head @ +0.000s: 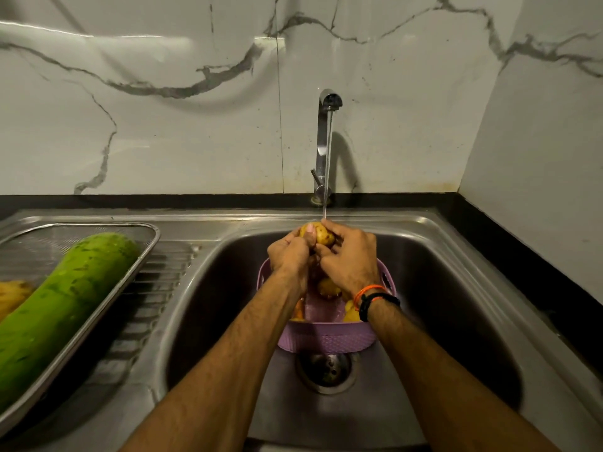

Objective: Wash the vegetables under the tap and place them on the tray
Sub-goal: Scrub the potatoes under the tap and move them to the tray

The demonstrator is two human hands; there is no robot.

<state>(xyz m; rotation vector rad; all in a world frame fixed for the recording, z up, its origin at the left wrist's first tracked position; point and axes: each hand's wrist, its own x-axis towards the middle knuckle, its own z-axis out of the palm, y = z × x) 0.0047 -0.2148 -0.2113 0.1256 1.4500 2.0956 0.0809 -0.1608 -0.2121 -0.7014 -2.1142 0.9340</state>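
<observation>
Both hands hold a yellow-brown potato under the thin stream from the steel tap. My left hand grips it from the left with the thumb across its top. My right hand grips it from the right. Below them a lilac plastic basket stands in the sink with more potatoes in it, partly hidden by my arms. On the left drainboard a steel tray holds a long green gourd and a yellow vegetable.
The sink drain lies just in front of the basket. A ribbed drainboard runs between tray and bowl. A black counter edge borders the sink on the right, with marble wall behind.
</observation>
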